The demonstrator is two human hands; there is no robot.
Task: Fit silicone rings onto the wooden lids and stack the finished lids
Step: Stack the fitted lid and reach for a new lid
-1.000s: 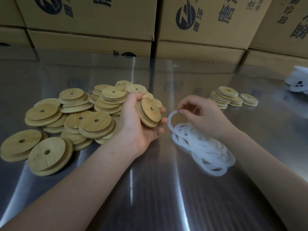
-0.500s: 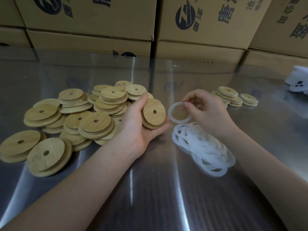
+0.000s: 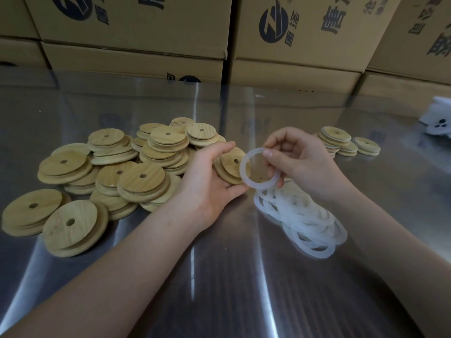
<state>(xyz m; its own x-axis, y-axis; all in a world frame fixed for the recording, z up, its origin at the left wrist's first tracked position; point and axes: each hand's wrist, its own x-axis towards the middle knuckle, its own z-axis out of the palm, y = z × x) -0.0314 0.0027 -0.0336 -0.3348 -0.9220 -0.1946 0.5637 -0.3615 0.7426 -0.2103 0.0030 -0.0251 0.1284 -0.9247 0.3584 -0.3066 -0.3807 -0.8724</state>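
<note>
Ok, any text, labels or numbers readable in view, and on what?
"唐": large dark print on the middle cardboard box, beside a round logo.
Remaining print on this and the other boxes: cropped or too blurred to read.
No text visible on the wooden lids or silicone rings.

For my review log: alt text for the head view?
A left hand holds a wooden lid while the right hand pinches a white silicone ring next to it, above a steel table. At left bare lids lie piled; loose rings right, ringed lids stacked farther right.
</note>
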